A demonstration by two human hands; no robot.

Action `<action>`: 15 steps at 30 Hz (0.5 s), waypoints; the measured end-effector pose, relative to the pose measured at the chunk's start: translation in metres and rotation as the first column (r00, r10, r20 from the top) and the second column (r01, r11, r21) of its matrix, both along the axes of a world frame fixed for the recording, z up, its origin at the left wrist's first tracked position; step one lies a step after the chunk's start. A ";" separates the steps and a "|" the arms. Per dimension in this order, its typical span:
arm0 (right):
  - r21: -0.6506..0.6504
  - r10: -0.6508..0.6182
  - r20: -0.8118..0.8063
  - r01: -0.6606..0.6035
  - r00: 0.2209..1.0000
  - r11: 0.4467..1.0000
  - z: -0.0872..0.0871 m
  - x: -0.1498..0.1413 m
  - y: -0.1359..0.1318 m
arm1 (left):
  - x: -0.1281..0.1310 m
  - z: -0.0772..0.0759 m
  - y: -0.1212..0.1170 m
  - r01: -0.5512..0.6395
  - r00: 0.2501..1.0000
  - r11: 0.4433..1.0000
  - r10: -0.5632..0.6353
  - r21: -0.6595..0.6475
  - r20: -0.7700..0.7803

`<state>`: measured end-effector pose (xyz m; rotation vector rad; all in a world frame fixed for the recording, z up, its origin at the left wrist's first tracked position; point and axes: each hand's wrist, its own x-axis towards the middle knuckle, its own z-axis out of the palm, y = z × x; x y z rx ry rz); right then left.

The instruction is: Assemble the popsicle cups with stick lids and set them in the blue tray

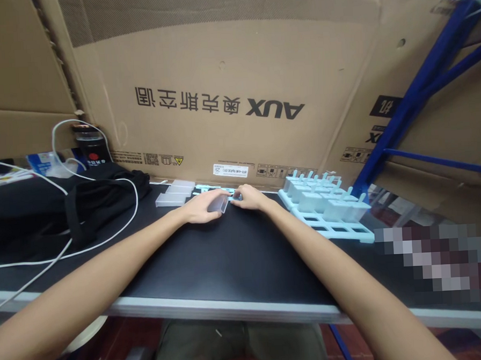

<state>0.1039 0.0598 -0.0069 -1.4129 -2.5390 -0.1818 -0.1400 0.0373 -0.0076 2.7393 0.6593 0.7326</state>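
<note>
My left hand (201,208) is wrapped round a translucent popsicle mould cup (223,204), its open end tilted toward the right. Close beside it, my right hand (249,197) has its fingers pinched on a light blue popsicle stick (236,197), partly hidden by the fingers. Several more light blue sticks (207,187) lie behind the hands along the cardboard. To the left, several translucent mould cups (171,199) rest on the black table. At the right stands a light blue mould rack (332,231), its back slots filled with cups that have stick handles and its front slots bare.
A large cardboard box (218,57) walls off the back of the table (228,261). On the left are a black bag (100,203), a white cable (135,207) and a dark jar (91,145). Blue shelf posts (417,95) rise at the right.
</note>
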 end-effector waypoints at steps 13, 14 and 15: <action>0.149 0.083 -0.528 -0.003 0.845 0.989 0.006 -0.001 -0.013 | 0.003 -0.004 -0.001 -0.112 0.994 0.986 0.109 0.124 0.025; 0.104 0.080 -0.666 -0.014 0.742 0.994 0.007 -0.002 -0.014 | 0.003 -0.004 -0.002 -0.122 0.992 0.984 0.118 0.132 0.037; 0.050 0.070 -0.779 -0.049 0.624 0.998 0.007 -0.005 -0.017 | 0.004 -0.003 -0.003 -0.132 0.991 0.982 0.126 0.135 0.050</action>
